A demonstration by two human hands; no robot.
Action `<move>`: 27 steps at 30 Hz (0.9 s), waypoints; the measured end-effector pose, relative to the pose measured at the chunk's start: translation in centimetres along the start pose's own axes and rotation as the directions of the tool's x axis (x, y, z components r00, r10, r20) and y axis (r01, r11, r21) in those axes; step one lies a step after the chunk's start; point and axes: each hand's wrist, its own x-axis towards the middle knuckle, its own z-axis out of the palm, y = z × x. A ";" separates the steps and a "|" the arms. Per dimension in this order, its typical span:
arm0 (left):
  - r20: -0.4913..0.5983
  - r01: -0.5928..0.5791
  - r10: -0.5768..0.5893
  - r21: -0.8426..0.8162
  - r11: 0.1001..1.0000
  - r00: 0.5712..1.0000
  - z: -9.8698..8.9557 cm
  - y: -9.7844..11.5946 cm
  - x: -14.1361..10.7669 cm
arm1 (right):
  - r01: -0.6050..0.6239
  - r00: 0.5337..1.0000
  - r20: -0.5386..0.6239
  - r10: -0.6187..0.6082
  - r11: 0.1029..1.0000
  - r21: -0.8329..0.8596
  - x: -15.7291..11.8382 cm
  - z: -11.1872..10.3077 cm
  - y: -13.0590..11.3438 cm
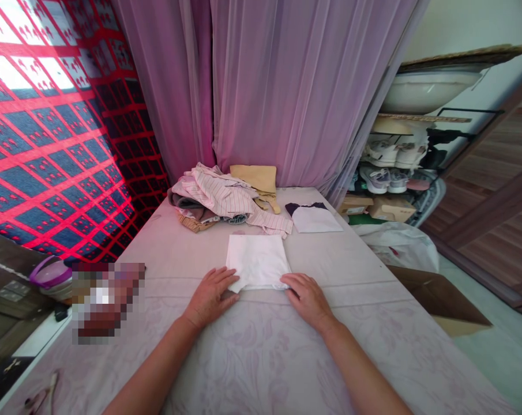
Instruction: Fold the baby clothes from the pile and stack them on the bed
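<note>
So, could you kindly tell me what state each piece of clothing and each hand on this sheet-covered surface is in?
White cloth garment: folded flat into a rectangle.
Left hand: open, fingers on the garment's left edge.
Right hand: open, fingers on the garment's lower right edge.
Pale pink striped shirt: crumpled in a heap.
Tan cloth: folded, behind the heap.
White and navy T-shirt: lying flat.

the folded cloth (257, 262) lies on the sheet (261, 369). the left hand (211, 298) touches its left side, and the right hand (307, 300) touches its right side. behind the cloth is a pile of clothes (220, 199). behind it and a bit to the right lies a small shirt (313, 219). far behind it hangs a curtain (295, 86). far to its right, shoes (384, 167) sit on shelves (420, 119).
</note>
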 end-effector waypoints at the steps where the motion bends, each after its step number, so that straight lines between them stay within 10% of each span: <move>1: 0.003 0.000 0.000 0.008 1.000 1.000 0.0 0.0 0.0 | -0.013 1.000 -0.003 0.013 1.000 0.006 0.0 0.0 0.2; 14: -0.023 -0.210 0.215 0.127 0.969 0.976 1.4 7.6 2.4 | -0.261 0.965 0.042 0.259 0.962 0.078 1.7 -0.9 0.5; 27: -0.092 -0.124 0.150 0.240 0.963 0.984 3.4 9.1 3.1 | -0.218 0.974 -0.032 0.223 0.969 0.115 1.5 -1.5 0.7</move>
